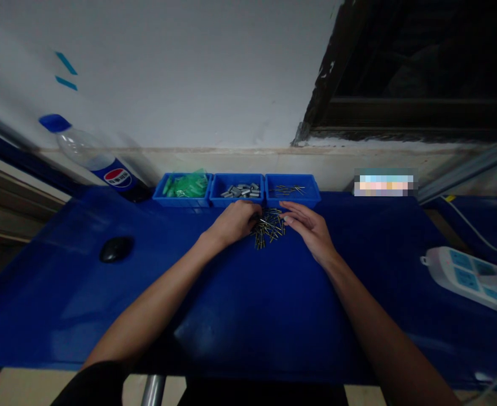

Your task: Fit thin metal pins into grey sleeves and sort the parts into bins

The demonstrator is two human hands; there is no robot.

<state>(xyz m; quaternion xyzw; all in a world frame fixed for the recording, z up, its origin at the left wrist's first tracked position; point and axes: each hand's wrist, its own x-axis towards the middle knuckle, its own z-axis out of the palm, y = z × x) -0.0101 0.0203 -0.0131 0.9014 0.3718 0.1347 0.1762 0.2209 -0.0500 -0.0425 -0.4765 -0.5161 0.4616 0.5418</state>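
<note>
A loose pile of thin metal pins (269, 226), some dark and some brass-coloured, lies on the blue table in front of the bins. At its left edge is my left hand (236, 221), its fingers curled down; whatever they hold is hidden behind the knuckles. My right hand (309, 226) is on the other side of the pile, fingers stretched out and thumb apart, the tips by the pins. Just behind the pile, the right blue bin (294, 202) has a few similar thin pins (290, 190) in it.
The middle blue bin (236, 201) holds grey metal pieces (242, 190); the left blue bin (180, 202) has green plastic packets (189, 185). A cola bottle (100, 160) leans at back left. A black mouse (116, 249) lies left, a white power strip (472, 276) right.
</note>
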